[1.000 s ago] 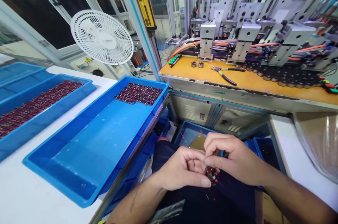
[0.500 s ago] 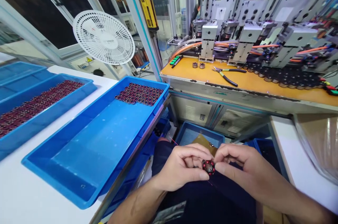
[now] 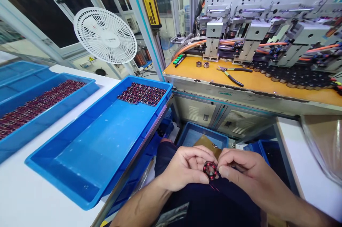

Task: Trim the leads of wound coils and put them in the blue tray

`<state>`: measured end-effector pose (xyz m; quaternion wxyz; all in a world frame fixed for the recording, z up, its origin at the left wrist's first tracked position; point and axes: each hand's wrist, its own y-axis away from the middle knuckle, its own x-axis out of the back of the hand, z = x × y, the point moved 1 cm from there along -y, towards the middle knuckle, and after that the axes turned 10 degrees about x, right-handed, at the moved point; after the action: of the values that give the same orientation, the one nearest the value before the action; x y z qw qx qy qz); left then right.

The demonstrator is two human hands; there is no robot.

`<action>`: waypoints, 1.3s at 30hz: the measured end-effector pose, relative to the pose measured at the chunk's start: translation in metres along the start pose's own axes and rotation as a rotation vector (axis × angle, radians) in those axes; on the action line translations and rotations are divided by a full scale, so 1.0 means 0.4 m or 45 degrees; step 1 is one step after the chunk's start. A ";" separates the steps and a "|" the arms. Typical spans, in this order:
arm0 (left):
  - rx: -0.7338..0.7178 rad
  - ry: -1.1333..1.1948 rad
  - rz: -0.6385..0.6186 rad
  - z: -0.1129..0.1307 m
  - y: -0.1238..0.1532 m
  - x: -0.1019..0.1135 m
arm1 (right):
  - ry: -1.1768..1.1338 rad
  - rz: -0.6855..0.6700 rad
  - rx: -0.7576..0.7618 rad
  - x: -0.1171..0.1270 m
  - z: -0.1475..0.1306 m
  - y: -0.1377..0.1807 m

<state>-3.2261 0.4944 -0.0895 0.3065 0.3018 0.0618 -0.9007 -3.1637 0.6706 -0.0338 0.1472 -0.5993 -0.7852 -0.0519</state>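
Over my lap both hands pinch a small round wound coil ring (image 3: pixel 210 170), dark with red windings, and a thin red wire trails below it. My left hand (image 3: pixel 184 168) grips it from the left with thumb and fingers closed. My right hand (image 3: pixel 242 170) pinches its right side. To the left, a blue tray (image 3: pixel 88 155) on the white table holds a patch of several similar rings (image 3: pixel 142 94) at its far end.
A second blue tray (image 3: pixel 32 107) full of rings lies at far left. A white fan (image 3: pixel 105 36) stands behind. Ahead is a yellow machine bench (image 3: pixel 253 81) with pliers (image 3: pixel 232 75) and two loose rings (image 3: pixel 202 64). Blue bins (image 3: pixel 197 135) sit below my hands.
My hands have turned the ring so its open face points up at me, and the right hand has lowered from above the ring to its right side.
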 end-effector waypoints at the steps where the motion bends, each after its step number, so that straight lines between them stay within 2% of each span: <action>1: -0.012 0.008 -0.009 -0.001 -0.002 0.001 | -0.010 0.010 0.002 -0.002 0.002 0.001; 9: -0.070 -0.038 0.030 -0.004 -0.011 0.011 | -0.063 0.017 0.010 -0.010 0.016 0.009; 18: -0.159 -0.099 -0.035 0.003 -0.006 -0.001 | 0.029 0.032 0.076 -0.014 0.002 0.014; 21: -0.142 -0.026 -0.078 -0.003 -0.006 0.004 | 0.155 -0.130 0.114 -0.007 0.005 0.031; 23: -0.130 0.037 -0.113 -0.004 -0.007 0.007 | 0.333 -0.220 0.217 0.005 0.019 0.045; 24: -0.130 0.057 -0.124 -0.004 -0.008 0.009 | 0.459 -0.200 0.301 0.013 0.029 0.050; 27: -0.095 0.094 -0.133 -0.005 -0.010 0.008 | 0.864 0.033 0.650 0.032 0.051 0.052; 29: -0.035 0.149 -0.136 -0.009 -0.012 0.005 | 1.002 0.082 0.854 0.029 0.053 0.043; 33: 0.073 0.267 -0.153 -0.021 -0.012 -0.002 | 0.882 0.131 1.015 0.006 0.028 0.012; 36: 0.086 0.285 -0.161 -0.026 -0.011 -0.003 | 0.773 0.206 1.085 -0.007 0.013 -0.003; 39: 0.081 0.286 -0.148 -0.028 -0.009 0.000 | 0.758 0.187 1.122 -0.009 0.009 -0.013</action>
<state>-3.2226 0.5007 -0.0987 0.2353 0.4063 0.0844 -0.8789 -3.1683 0.6666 -0.0378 0.6043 -0.4936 -0.6128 0.1251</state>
